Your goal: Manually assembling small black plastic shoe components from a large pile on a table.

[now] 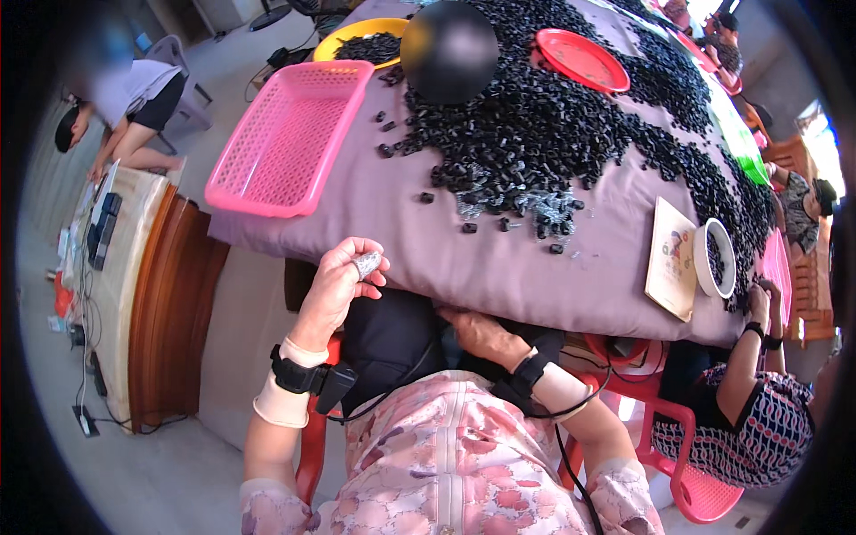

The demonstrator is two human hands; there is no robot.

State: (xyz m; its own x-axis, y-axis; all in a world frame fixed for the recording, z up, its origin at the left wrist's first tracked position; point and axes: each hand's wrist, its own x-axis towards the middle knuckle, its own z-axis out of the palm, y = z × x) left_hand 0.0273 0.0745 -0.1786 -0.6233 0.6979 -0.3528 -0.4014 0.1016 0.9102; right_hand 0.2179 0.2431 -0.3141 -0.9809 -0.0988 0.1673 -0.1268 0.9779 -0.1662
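Left hand (337, 287) raised, its grip pinching a small silvery ridged metal piece (366, 264) between thumb and fingertips. Just above the grip: cloth-draped tabletop (374, 214), mauve, soft folds at its edge. Beyond it, a heap of small black blocky parts (544, 125). Right hand (481, 334) low under the cloth edge; its grip cannot be told. Pink lattice plastic basket (290, 134) up-left of the pinch.

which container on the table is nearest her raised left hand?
The pink mesh basket, at the table's left edge just above the left hand. The yellow bowl, red plate and white cup all lie farther off.
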